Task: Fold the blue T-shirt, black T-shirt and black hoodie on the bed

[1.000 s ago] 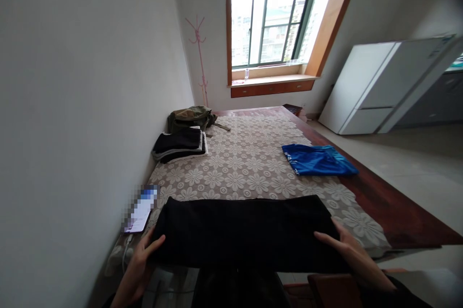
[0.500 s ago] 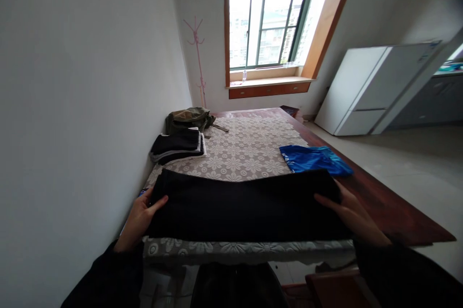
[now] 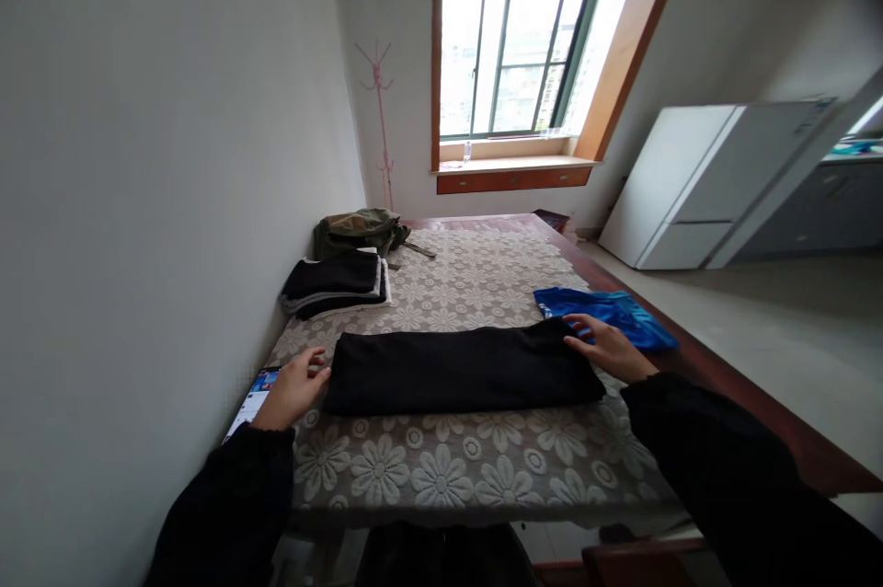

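Black cloth [image 3: 465, 371] is lowered; bench [image 3: 820, 458] now carries it. My left grip [image 3: 293, 387], nine o'clock, is unclosed, empty; right grip [image 3: 611, 351], two o'clock, unclear.

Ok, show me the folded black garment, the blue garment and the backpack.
Folded black garment [image 3: 465, 371], head view: middle of its top face.
Blue garment [image 3: 625, 311], head view: far part of its top.
Olive-green backpack [image 3: 355, 230], head view: middle of its body.

Light comes from the window [image 3: 507, 53] — its panes [image 3: 528, 17] are almost white with glare. The left wall [image 3: 172, 155] is grey and dim, the black cloth [image 3: 462, 371] shows little detail — and the refrigerator [image 3: 696, 182] looks slanted by distortion.
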`<action>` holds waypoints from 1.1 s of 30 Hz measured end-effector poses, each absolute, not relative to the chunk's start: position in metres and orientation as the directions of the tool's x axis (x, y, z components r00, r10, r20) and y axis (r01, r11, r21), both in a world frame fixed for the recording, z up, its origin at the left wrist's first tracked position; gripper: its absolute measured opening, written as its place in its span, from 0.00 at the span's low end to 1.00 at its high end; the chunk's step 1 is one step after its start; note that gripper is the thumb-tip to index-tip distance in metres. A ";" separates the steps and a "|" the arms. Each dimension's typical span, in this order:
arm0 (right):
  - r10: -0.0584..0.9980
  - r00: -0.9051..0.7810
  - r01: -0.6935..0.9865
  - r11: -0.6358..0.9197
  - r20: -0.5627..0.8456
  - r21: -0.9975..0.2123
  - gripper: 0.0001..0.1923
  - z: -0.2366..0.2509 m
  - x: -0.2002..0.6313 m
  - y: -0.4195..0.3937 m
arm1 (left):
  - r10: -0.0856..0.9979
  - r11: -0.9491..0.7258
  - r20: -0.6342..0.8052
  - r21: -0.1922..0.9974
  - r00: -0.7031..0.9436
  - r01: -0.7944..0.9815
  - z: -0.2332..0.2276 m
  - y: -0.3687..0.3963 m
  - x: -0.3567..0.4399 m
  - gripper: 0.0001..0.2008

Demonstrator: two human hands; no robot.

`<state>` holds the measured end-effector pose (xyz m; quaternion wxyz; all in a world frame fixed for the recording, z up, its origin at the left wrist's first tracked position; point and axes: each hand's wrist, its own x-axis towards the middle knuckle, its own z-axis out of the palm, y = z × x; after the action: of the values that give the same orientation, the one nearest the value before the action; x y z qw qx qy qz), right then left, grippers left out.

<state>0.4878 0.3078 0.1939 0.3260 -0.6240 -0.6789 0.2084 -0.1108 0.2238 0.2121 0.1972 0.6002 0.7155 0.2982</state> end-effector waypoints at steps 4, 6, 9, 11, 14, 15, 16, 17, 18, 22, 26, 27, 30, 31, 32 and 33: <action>0.960 -0.198 0.846 0.268 0.196 -0.460 0.23 0.177 0.494 0.336 | 0.975 0.114 0.111 0.498 -0.193 0.860 0.213 0.253 -0.099 0.16; 0.973 -0.195 0.887 0.227 0.120 -0.402 0.25 0.167 0.494 0.351 | 0.967 0.140 0.125 0.470 -0.223 0.871 0.207 0.270 -0.090 0.16; 0.990 -0.132 0.927 0.139 0.044 -0.349 0.26 0.156 0.498 0.370 | 0.954 0.162 0.152 0.467 -0.259 0.869 0.191 0.288 -0.082 0.16; 0.987 -0.143 0.926 0.157 0.067 -0.344 0.26 0.152 0.505 0.376 | 0.945 0.166 0.168 0.487 -0.279 0.857 0.181 0.294 -0.083 0.14; 0.962 -0.209 0.890 0.262 0.176 -0.373 0.24 0.151 0.515 0.374 | 0.941 0.156 0.177 0.528 -0.288 0.835 0.171 0.298 -0.091 0.13; 0.951 -0.220 0.878 0.289 0.215 -0.381 0.24 0.151 0.517 0.371 | 0.942 0.149 0.179 0.538 -0.285 0.829 0.169 0.299 -0.094 0.13; 0.942 -0.221 0.869 0.308 0.255 -0.386 0.23 0.151 0.517 0.368 | 0.943 0.140 0.182 0.547 -0.280 0.826 0.168 0.300 -0.097 0.14; 0.932 -0.212 0.864 0.320 0.295 -0.389 0.22 0.150 0.517 0.363 | 0.943 0.129 0.187 0.553 -0.274 0.823 0.168 0.301 -0.099 0.14; 0.921 -0.197 0.860 0.326 0.336 -0.392 0.21 0.149 0.515 0.358 | 0.943 0.116 0.197 0.560 -0.268 0.821 0.168 0.302 -0.100 0.13; 0.880 -0.089 0.830 0.325 0.467 -0.454 0.19 0.144 0.504 0.341 | 0.929 0.045 0.270 0.596 -0.252 0.802 0.169 0.301 -0.099 0.07; 0.880 0.031 0.733 0.303 0.474 -0.609 0.19 0.147 0.499 0.329 | 0.912 -0.044 0.330 0.670 -0.244 0.741 0.175 0.299 -0.093 0.03; 0.890 0.051 0.706 0.288 0.453 -0.647 0.20 0.149 0.497 0.326 | 0.908 -0.067 0.341 0.691 -0.243 0.719 0.177 0.298 -0.092 0.03; 0.910 0.103 0.656 0.242 0.402 -0.715 0.21 0.158 0.493 0.312 | 0.882 -0.134 0.391 0.745 -0.265 0.654 0.186 0.289 -0.087 0.05; 0.909 0.119 0.648 0.234 0.399 -0.725 0.21 0.161 0.492 0.306 | 0.869 -0.154 0.409 0.759 -0.280 0.633 0.189 0.284 -0.086 0.07; 0.905 0.138 0.640 0.228 0.403 -0.733 0.21 0.164 0.491 0.298 | 0.856 -0.172 0.425 0.772 -0.295 0.612 0.192 0.277 -0.085 0.08; 0.900 0.161 0.631 0.223 0.406 -0.743 0.21 0.168 0.491 0.290 | 0.845 -0.189 0.437 0.784 -0.309 0.592 0.195 0.269 -0.084 0.09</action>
<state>0.4911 0.2899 0.1678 0.4614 -0.6062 -0.6312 0.1456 -0.0837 0.2686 0.1953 0.1229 0.5748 0.6248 0.5140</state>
